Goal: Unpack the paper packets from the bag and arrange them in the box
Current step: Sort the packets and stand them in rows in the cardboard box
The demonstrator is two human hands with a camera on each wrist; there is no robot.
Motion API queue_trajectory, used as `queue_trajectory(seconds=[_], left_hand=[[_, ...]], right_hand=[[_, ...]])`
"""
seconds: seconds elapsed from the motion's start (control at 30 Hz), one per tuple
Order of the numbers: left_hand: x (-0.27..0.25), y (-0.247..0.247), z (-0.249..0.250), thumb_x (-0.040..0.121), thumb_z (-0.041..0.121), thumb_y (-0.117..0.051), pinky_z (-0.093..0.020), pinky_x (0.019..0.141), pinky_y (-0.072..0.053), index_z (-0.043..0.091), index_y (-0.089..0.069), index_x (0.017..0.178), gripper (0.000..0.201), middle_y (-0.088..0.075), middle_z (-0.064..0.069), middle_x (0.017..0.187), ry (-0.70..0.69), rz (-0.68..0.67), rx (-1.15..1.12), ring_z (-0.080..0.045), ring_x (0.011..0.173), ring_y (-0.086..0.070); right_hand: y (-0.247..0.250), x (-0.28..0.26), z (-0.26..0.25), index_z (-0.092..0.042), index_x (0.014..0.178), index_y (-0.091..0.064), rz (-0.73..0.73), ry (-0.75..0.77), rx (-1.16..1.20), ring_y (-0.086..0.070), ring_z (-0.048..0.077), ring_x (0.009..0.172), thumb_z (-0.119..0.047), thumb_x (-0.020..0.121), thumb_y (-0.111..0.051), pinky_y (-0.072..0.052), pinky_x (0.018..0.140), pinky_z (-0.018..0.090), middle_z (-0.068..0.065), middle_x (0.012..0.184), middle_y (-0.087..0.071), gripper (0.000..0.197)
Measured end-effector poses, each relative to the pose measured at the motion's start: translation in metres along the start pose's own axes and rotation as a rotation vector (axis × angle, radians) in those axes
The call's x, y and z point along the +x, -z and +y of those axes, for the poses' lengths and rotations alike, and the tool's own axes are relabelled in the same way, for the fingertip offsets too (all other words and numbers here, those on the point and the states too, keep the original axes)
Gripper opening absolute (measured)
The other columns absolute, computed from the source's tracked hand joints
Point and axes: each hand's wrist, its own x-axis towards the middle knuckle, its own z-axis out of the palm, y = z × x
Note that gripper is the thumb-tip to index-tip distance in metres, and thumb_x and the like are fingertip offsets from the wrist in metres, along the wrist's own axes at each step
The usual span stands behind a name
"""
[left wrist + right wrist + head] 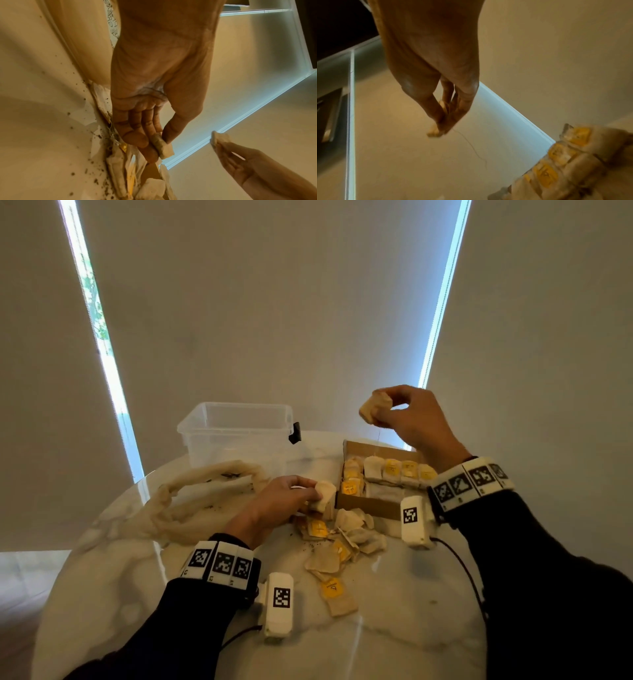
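Note:
A brown cardboard box [368,505] on the table holds a row of beige paper packets [392,470] with yellow tags, also seen as packets [565,155] in the right wrist view. My right hand [404,414] is raised above the box and pinches one packet [374,405], which shows as a packet [220,138] and a packet [435,132] with a thin string hanging. My left hand [284,498] pinches another packet [324,494] just left of the box, seen as a packet [163,146]. A loose pile of packets [342,542] lies in front of the box. The crumpled cloth bag [198,498] lies at left.
A clear plastic tub [236,433] with a black latch stands behind the bag. The table is round pale marble [394,638] with dark crumbs [85,174] scattered on it. Window blinds hang behind. A black cable [462,566] runs from my right wrist.

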Motion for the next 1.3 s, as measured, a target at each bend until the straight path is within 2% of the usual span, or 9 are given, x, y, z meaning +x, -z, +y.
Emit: queue_trajectory(seconds=[0.13,0.2,0.4,0.53,0.63,0.73,0.87,1.2,1.3], left_hand=[[0.002,0.000,-0.003,0.099,0.019,-0.073,-0.034,0.081,-0.061,0.019,-0.074,0.117,0.018,-0.079,-0.008,0.105,0.000,-0.001,0.012,-0.017,0.087,-0.079],[0.001,0.001,-0.003,0.099,0.018,-0.072,-0.031,0.077,-0.062,0.018,-0.074,0.118,0.018,-0.079,-0.008,0.105,-0.006,-0.004,0.001,-0.017,0.087,-0.079],[0.000,0.000,-0.002,0.101,0.019,-0.071,-0.027,0.071,-0.059,0.018,-0.072,0.119,0.018,-0.079,-0.007,0.104,-0.009,-0.010,0.006,-0.012,0.081,-0.079],[0.001,0.000,-0.002,0.101,0.021,-0.071,-0.029,0.075,-0.058,0.019,-0.071,0.123,0.023,-0.077,-0.007,0.107,0.003,-0.018,0.030,-0.013,0.084,-0.077],[-0.001,0.000,-0.001,0.102,0.020,-0.068,-0.026,0.071,-0.058,0.020,-0.070,0.126,0.024,-0.076,-0.004,0.103,0.005,-0.029,0.039,-0.005,0.072,-0.075],[-0.002,-0.001,0.000,0.104,0.017,-0.065,-0.019,0.060,-0.056,0.020,-0.070,0.130,0.027,-0.075,-0.005,0.106,0.015,-0.065,0.043,-0.003,0.067,-0.074],[-0.002,-0.001,0.001,0.104,0.016,-0.065,-0.014,0.056,-0.053,0.019,-0.072,0.131,0.028,-0.075,-0.002,0.103,0.025,-0.063,0.060,-0.002,0.065,-0.072],[-0.004,-0.002,0.003,0.105,0.018,-0.065,-0.019,0.064,-0.058,0.020,-0.069,0.132,0.028,-0.074,-0.004,0.105,0.013,-0.047,0.079,-0.002,0.066,-0.072],[-0.005,-0.002,0.004,0.105,0.020,-0.064,-0.025,0.074,-0.058,0.021,-0.069,0.132,0.028,-0.073,-0.004,0.107,0.010,-0.046,0.078,-0.007,0.075,-0.071]], right_hand=[[-0.020,-0.001,0.002,-0.006,0.109,-0.077,-0.373,-0.167,-0.358,-0.078,0.022,0.093,-0.008,0.094,-0.075,-0.064,0.081,0.028,0.010,0.104,-0.078,0.015],[-0.029,0.001,0.009,0.000,0.109,-0.074,-0.522,-0.246,-0.465,-0.078,0.025,0.091,-0.003,0.094,-0.071,-0.065,0.074,0.027,0.015,0.105,-0.077,0.015],[-0.050,0.013,0.023,-0.004,0.111,-0.067,-0.806,-0.280,-0.811,-0.061,0.021,0.087,-0.014,0.095,-0.067,-0.053,0.070,0.028,0.009,0.099,-0.065,0.019],[-0.063,0.021,0.033,-0.011,0.091,-0.065,-0.903,-0.313,-0.928,-0.059,0.023,0.084,-0.019,0.080,-0.075,-0.051,0.070,0.034,0.009,0.093,-0.064,0.018],[-0.068,0.023,0.036,-0.014,0.091,-0.069,-0.932,-0.284,-0.983,-0.062,0.024,0.089,-0.019,0.080,-0.078,-0.054,0.077,0.038,0.007,0.094,-0.068,0.014],[-0.067,0.022,0.039,-0.016,0.110,-0.071,-0.941,-0.253,-1.006,-0.065,0.026,0.105,-0.028,0.087,-0.078,-0.056,0.087,0.037,0.008,0.111,-0.071,0.027],[-0.065,0.019,0.039,-0.013,0.112,-0.076,-0.901,-0.201,-0.978,-0.066,0.020,0.100,-0.028,0.084,-0.083,-0.055,0.079,0.029,0.007,0.111,-0.074,0.033],[-0.056,0.014,0.031,-0.011,0.105,-0.083,-0.729,-0.189,-0.831,-0.065,0.011,0.089,-0.019,0.079,-0.093,-0.046,0.068,0.024,-0.005,0.095,-0.076,0.029],[-0.055,0.005,0.034,-0.010,0.099,-0.079,-0.586,-0.155,-0.769,-0.066,0.014,0.086,-0.015,0.073,-0.097,-0.055,0.073,0.030,-0.005,0.089,-0.072,0.033]])
